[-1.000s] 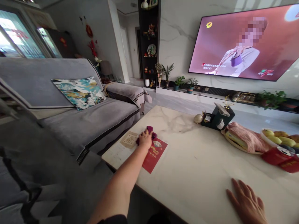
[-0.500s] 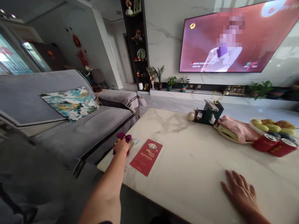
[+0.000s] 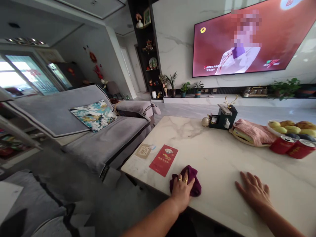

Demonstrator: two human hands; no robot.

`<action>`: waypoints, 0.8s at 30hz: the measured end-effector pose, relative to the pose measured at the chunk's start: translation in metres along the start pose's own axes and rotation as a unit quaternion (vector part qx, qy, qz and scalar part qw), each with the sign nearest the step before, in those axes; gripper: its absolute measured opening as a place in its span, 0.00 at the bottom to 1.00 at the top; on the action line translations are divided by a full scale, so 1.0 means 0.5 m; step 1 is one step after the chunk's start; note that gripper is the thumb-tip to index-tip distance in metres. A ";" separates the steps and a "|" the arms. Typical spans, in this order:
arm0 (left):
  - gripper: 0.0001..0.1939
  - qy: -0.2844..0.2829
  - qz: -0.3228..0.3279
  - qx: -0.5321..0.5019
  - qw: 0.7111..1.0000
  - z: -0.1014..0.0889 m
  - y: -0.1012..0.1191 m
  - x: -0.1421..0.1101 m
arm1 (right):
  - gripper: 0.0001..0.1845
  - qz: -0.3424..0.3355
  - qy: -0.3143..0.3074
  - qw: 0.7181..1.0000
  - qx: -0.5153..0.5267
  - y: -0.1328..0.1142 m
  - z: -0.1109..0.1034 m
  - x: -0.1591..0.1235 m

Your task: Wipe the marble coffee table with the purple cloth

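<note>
Left hand [image 3: 182, 191]: two gold rings worn on adjacent fingers, at the 12 o'clock end of the hand. Forearm bare to the frame edge; no sleeve, watch or bracelet seen. Right hand [image 3: 254, 191]: no rings or other wear seen. Forearm bare, running off frame toward 5 o'clock.

Marble-look worktop [image 3: 222, 154], polished, glossy.
Purple rag [image 3: 191, 179]: soft matt cloth. Red envelope [image 3: 163, 160]: smooth paper. Red cans [image 3: 292, 147]: shiny metal. Grey sofa [image 3: 108, 144]: matt fabric cover.
</note>
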State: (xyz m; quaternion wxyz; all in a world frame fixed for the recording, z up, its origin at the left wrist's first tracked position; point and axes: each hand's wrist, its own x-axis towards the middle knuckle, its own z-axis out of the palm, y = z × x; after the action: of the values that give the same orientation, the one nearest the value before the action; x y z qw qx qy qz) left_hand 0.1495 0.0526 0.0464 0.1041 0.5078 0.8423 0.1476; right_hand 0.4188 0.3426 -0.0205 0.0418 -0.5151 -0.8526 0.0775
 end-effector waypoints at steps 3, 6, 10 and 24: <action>0.31 0.028 -0.009 0.043 0.999 -0.024 -0.042 -0.004 | 0.48 0.000 0.010 1.000 0.004 0.002 0.002 0.000; 0.34 0.056 -0.078 0.128 0.987 -0.097 -0.165 0.022 | 0.50 -0.001 0.024 1.000 0.016 0.007 0.009 0.003; 0.33 0.088 -0.184 0.180 0.962 -0.204 -0.373 0.053 | 0.54 -0.001 0.029 0.999 0.030 0.014 0.015 0.006; 0.33 0.128 -0.455 0.112 0.874 -0.303 -0.617 0.040 | 0.54 -0.005 0.013 1.000 -0.002 0.005 0.000 0.001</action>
State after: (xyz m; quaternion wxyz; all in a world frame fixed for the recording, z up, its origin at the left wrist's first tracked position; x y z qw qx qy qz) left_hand -0.1636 -0.0874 0.0779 -0.0068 0.0538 0.9972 0.0520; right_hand 0.4207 0.3442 -0.0207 0.0524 -0.5116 -0.8549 0.0687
